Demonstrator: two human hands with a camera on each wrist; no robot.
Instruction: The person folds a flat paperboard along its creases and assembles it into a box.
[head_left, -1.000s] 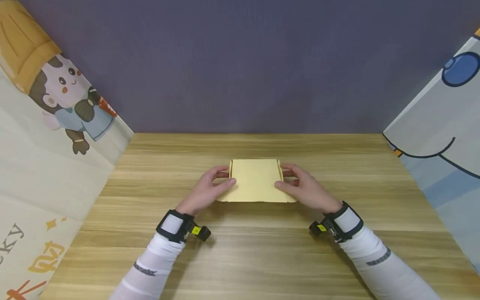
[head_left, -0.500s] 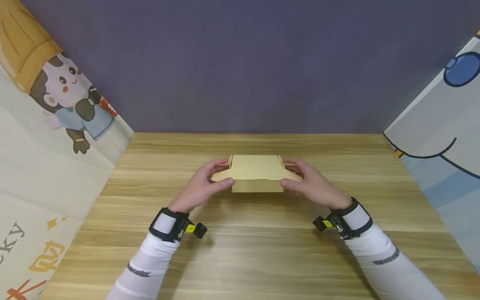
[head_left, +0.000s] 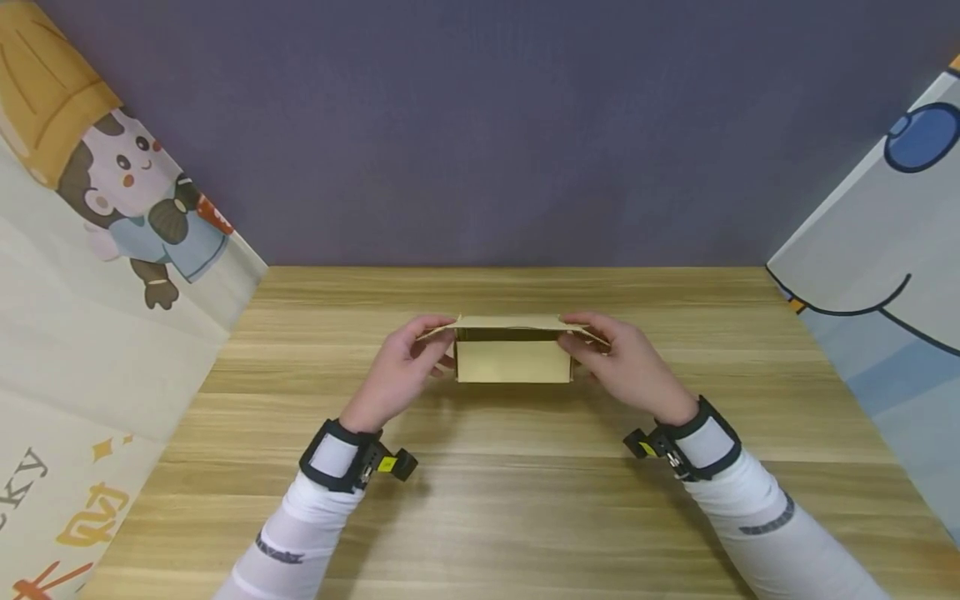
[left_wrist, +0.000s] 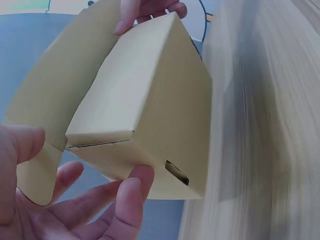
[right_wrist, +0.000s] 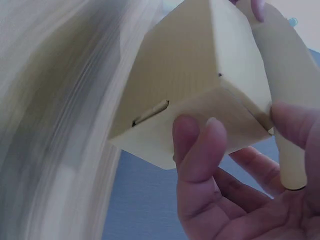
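A small pale-yellow cardboard box (head_left: 513, 362) is held between my two hands in the head view, its front panel facing me. Its lid (head_left: 510, 322) is partly raised, with a dark gap beneath. At the left end, my left hand (head_left: 397, 367) has its thumb at the lid's side tab (left_wrist: 39, 175) and fingertips on the end wall. My right hand (head_left: 633, 367) grips the opposite end, thumb by the lid and fingers against the wall. A small slot (left_wrist: 177, 173) shows low on the box in the left wrist view. The box's contents are hidden.
The wood-grain table (head_left: 510, 517) spreads beneath the hands. A dark blue-grey wall (head_left: 510, 133) rises behind it. Printed cartoon sheets stand along the left (head_left: 82, 333) and right (head_left: 885, 250) sides.
The box's lid has gone from lying flat over the front to raised at the front edge, exposing the front panel. Both hands have spread slightly outward with the side tabs.
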